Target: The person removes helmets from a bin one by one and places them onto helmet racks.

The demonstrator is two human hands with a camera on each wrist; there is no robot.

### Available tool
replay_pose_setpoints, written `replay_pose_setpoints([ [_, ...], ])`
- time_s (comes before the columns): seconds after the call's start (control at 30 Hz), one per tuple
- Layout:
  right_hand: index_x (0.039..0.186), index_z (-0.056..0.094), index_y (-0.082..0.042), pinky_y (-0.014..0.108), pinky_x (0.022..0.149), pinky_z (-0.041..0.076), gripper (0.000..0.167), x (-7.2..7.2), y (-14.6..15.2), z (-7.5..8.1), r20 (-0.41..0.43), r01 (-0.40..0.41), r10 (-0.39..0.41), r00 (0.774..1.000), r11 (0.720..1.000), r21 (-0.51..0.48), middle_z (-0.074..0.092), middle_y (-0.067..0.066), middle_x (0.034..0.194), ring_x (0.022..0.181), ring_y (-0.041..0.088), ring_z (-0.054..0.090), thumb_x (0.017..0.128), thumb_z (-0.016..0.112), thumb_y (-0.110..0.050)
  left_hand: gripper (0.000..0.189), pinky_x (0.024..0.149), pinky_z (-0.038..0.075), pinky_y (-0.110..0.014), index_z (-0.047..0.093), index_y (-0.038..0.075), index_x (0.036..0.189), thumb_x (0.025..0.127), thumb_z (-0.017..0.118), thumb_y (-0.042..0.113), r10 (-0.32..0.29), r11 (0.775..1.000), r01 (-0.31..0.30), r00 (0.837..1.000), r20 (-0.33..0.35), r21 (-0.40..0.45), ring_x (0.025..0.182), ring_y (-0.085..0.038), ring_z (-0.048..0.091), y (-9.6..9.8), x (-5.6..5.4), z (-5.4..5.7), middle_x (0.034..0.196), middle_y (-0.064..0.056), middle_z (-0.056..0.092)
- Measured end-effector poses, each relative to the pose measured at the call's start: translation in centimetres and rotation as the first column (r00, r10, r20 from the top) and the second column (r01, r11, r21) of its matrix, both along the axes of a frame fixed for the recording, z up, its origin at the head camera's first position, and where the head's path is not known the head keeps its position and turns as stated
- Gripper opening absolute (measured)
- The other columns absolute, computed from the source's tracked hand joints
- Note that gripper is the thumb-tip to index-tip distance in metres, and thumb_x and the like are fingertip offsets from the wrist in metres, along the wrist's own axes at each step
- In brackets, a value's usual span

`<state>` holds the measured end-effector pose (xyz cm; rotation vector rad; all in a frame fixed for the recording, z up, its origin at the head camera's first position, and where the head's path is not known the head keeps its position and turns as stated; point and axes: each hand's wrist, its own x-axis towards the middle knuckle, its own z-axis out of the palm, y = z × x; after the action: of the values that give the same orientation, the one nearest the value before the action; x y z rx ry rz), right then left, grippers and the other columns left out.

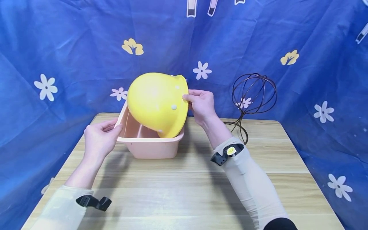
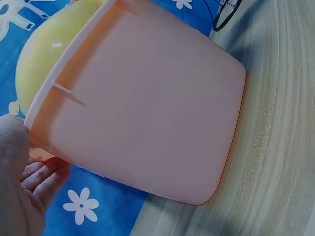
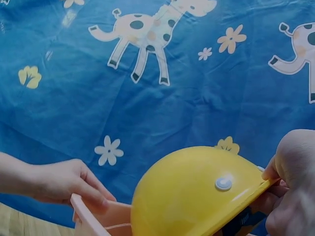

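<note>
A yellow hard hat (image 1: 153,99) lies tilted on its side, partly inside a pink plastic basin (image 1: 152,148). My right hand (image 1: 202,103) pinches the hat's brim between thumb and fingers, at its right side. In the right wrist view, dark straps (image 3: 243,222) show under the hat's edge. My left hand (image 1: 100,137) grips the basin's left rim, thumb on top and fingers beneath. The left wrist view shows the basin's outer wall (image 2: 152,103) standing on the table. The hat hides much of the basin's inside.
A dark wire whisk-shaped frame (image 1: 242,113) stands at the back right of the wooden table (image 1: 178,195), leaning by the blue patterned cloth (image 1: 164,28). The cloth hangs behind the table and along both sides.
</note>
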<state>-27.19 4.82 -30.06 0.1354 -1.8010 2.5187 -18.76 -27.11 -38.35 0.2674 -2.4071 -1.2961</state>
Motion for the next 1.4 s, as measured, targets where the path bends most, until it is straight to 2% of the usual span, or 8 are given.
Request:
replay_pose_setpoints([
  [0.17,0.114,0.073,0.018,0.030,0.070,0.063,0.024,0.4,0.3,0.8,-0.034,-0.009,0.007,0.999,0.997,-0.081,0.076,0.028,0.104,0.078,0.019,0.076,0.091,0.067,0.019,0.045,0.070,0.053,-0.009,0.076,0.004,0.129,0.097,0.077,0.035,0.003,1.000,-0.003,1.000,0.015,-0.012,0.098,-0.008,0.074,0.0,0.1,0.1,0.115,-0.021,0.075],
  [0.27,0.115,0.072,0.018,0.031,0.071,0.064,0.025,0.7,0.6,1.3,-0.042,-0.014,0.009,0.999,0.993,-0.113,0.075,0.029,0.106,0.082,0.021,0.077,0.091,0.067,0.020,0.045,0.071,0.053,-0.009,0.076,0.004,0.130,0.097,0.076,0.035,0.003,1.000,-0.003,1.000,0.017,-0.014,0.099,-0.009,0.075,0.0,0.1,0.2,0.115,-0.022,0.075],
  [0.63,0.115,0.070,0.020,0.027,0.061,0.062,0.024,1.4,2.3,2.7,-0.057,-0.012,0.000,0.998,0.978,-0.207,0.077,0.023,0.095,0.075,0.020,0.076,0.091,0.066,0.021,0.043,0.070,0.053,-0.010,0.075,0.001,0.129,0.097,0.076,0.030,-0.005,1.000,0.005,1.000,-0.013,0.001,0.089,0.006,0.070,0.5,0.2,0.3,0.113,-0.025,0.074],
  [0.93,0.120,0.069,0.018,0.038,0.079,0.063,0.029,2.0,4.0,3.3,-0.084,-0.015,-0.007,0.996,0.967,-0.253,0.075,0.028,0.107,0.084,0.024,0.078,0.092,0.065,0.022,0.042,0.070,0.053,-0.010,0.075,0.001,0.129,0.096,0.077,0.028,0.004,1.000,-0.004,1.000,-0.018,0.004,0.086,0.010,0.068,1.1,0.3,0.3,0.114,-0.024,0.074],
  [1.1,0.121,0.069,0.018,0.038,0.079,0.063,0.030,2.4,4.8,3.8,-0.105,-0.012,-0.018,0.994,0.961,-0.278,0.076,0.026,0.105,0.084,0.025,0.078,0.092,0.065,0.022,0.042,0.071,0.053,-0.010,0.075,0.001,0.129,0.096,0.078,0.027,-0.003,1.000,0.003,1.000,-0.015,0.006,0.088,0.009,0.068,1.1,0.3,0.3,0.115,-0.024,0.074],
  [1.4,0.118,0.070,0.018,0.038,0.078,0.063,0.028,2.8,6.5,4.9,-0.126,0.004,-0.046,0.991,0.949,-0.314,0.077,0.022,0.097,0.081,0.025,0.078,0.092,0.063,0.023,0.042,0.069,0.053,-0.010,0.075,0.001,0.129,0.096,0.077,0.027,0.003,1.000,-0.003,1.000,-0.011,0.015,0.082,0.016,0.064,1.2,0.5,0.4,0.114,-0.025,0.073],
])
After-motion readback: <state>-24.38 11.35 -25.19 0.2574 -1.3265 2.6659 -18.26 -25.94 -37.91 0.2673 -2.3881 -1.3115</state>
